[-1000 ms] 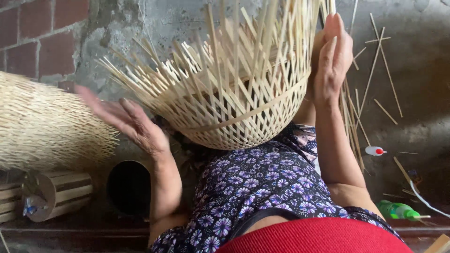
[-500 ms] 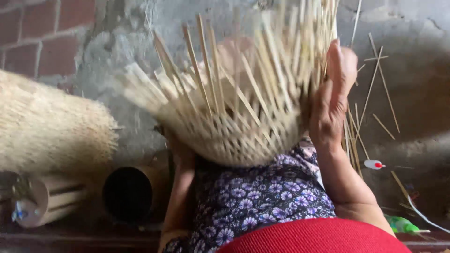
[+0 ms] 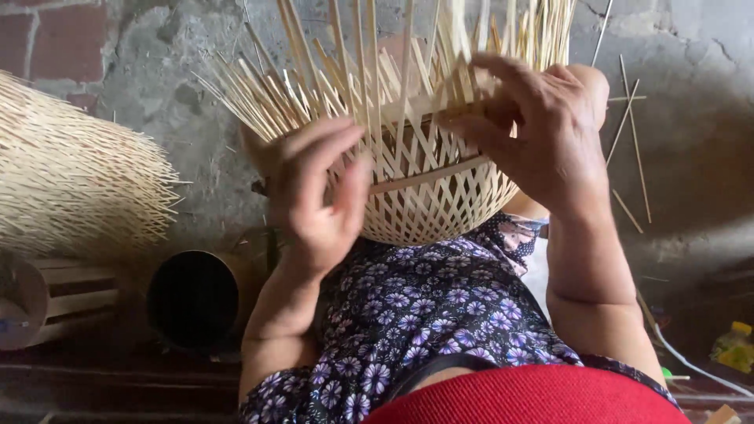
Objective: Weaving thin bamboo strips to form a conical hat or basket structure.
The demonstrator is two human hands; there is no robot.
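A half-woven bamboo basket [image 3: 424,196] rests on my lap, its rounded bottom toward me and many loose pale strips [image 3: 330,71] sticking up and outward. My left hand [image 3: 318,196] presses against the basket's left side with fingers spread over the weave. My right hand [image 3: 542,133] grips the upper right part, fingers curled around strips near a horizontal band [image 3: 424,174]. My legs, in flowered cloth [image 3: 424,314], are under the basket.
A stack of finished spiky bamboo baskets [image 3: 71,180] lies at the left. A dark round tube [image 3: 192,298] and a wooden cylinder [image 3: 47,298] sit on the ground beside my left arm. Loose bamboo sticks [image 3: 632,149] lie at the right, with a yellow-green bottle [image 3: 734,345].
The basket has turned and tipped toward me. My left hand came up from below onto its left side, and my right hand shifted from the flat outer edge to gripping the strips.
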